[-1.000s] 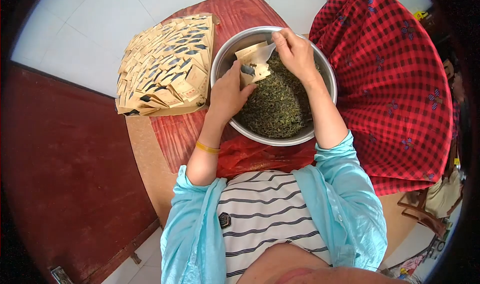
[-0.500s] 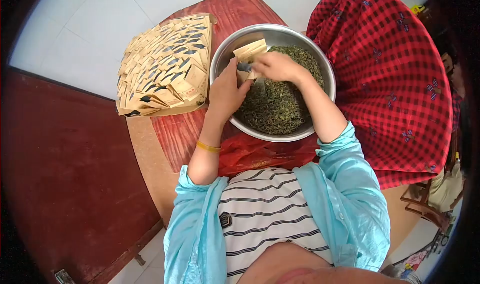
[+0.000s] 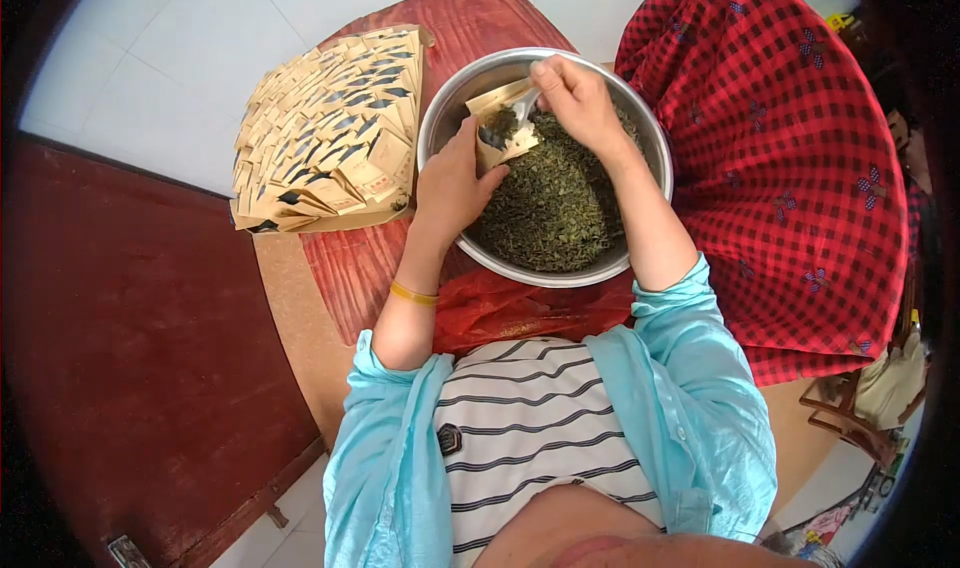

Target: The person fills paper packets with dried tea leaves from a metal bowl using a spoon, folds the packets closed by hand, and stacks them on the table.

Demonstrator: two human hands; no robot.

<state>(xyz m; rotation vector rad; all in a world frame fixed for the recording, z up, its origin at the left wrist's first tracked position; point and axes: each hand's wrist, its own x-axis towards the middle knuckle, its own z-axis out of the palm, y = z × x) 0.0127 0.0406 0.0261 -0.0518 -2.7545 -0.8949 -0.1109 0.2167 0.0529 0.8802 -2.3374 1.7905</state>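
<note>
A wide metal basin holds a heap of dried, crumbled green leaves. Over its left side my left hand is closed around a tan paper packet, whose mouth gapes. In my right hand is a pale spoon, gripped by its handle. Dark leaves lie in its bowl, right at the packet's mouth; whether the tip is inside, I cannot tell. More tan paper packets rest in the basin behind, against its far left wall.
Left of the basin, a cardboard box is packed with rows of tan packets showing dark openings. Both stand on a reddish wooden table. A red-and-black checked cloth hangs close on the right. A dark red panel stands at left.
My right hand has risen and shifted right, and the spoon with leaves now shows at the packet. The packet's mouth has spread wider. My left hand stays nearly in place.
</note>
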